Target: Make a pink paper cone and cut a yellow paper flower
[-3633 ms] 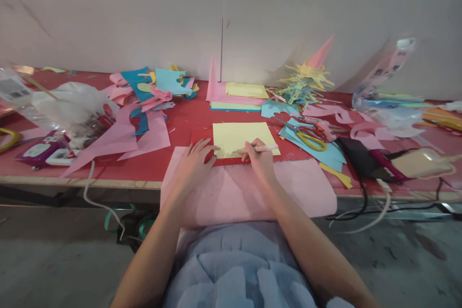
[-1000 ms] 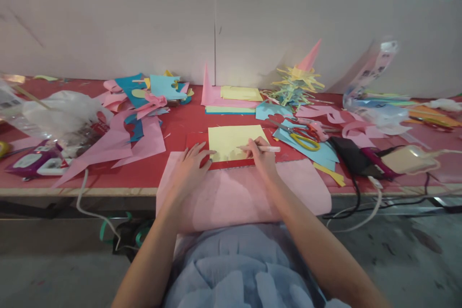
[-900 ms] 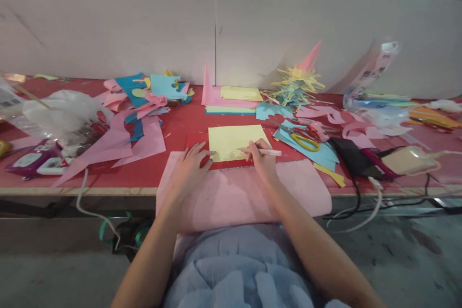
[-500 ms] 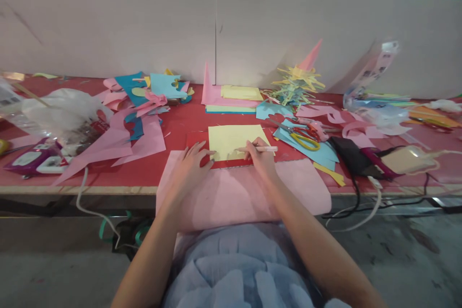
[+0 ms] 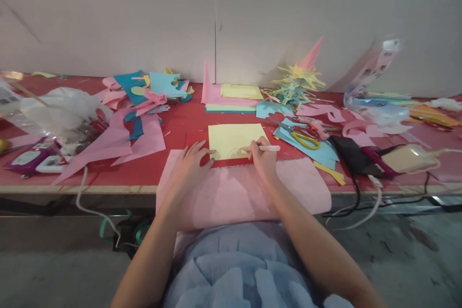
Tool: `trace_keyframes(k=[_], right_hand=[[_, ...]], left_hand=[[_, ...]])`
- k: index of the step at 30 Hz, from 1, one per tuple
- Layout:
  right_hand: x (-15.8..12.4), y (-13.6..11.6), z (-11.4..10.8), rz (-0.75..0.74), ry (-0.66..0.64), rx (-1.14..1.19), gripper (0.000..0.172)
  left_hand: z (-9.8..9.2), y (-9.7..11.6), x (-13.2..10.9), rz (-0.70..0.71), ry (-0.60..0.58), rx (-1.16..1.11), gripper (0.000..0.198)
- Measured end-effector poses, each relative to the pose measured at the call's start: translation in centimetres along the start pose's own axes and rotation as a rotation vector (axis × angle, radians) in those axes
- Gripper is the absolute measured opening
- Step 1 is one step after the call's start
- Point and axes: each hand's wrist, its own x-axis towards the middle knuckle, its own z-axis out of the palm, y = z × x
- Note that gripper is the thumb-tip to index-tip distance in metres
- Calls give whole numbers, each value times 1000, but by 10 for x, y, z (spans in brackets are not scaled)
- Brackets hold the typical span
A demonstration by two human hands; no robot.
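Under the right hand (image 5: 263, 155) pinching a pen (image 5: 270, 148) lies yellow paper (image 5: 234, 138), touching the spread left hand (image 5: 194, 160).

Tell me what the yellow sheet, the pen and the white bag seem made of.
Yellow sheet: likely matte paper or thin card; it lies flat with crisp edges and no shine.
Pen: probably smooth plastic, judging by its pale, even barrel, though painted wood is possible.
White bag: apparently thin plastic film, as it is crinkled and partly see-through.
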Motion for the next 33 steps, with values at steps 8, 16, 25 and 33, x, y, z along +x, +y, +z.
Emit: trace_keyframes(k=[8,16,25,33], right_hand=[[-2,-5,-1,9,22,17,25],[-3,-5,-2,25,117,-8,23],[-4,-7,-3,28,116,-56,24],[-4,-6,-2,-3,69,-24,24]], left_hand=[[-2,1,-1,-1,-8,-11,27],[-3,2,-2,23,0,-2,28],[-2,1,-1,29,8,1,27],[0,-1,-1,2,2,-15,27]])
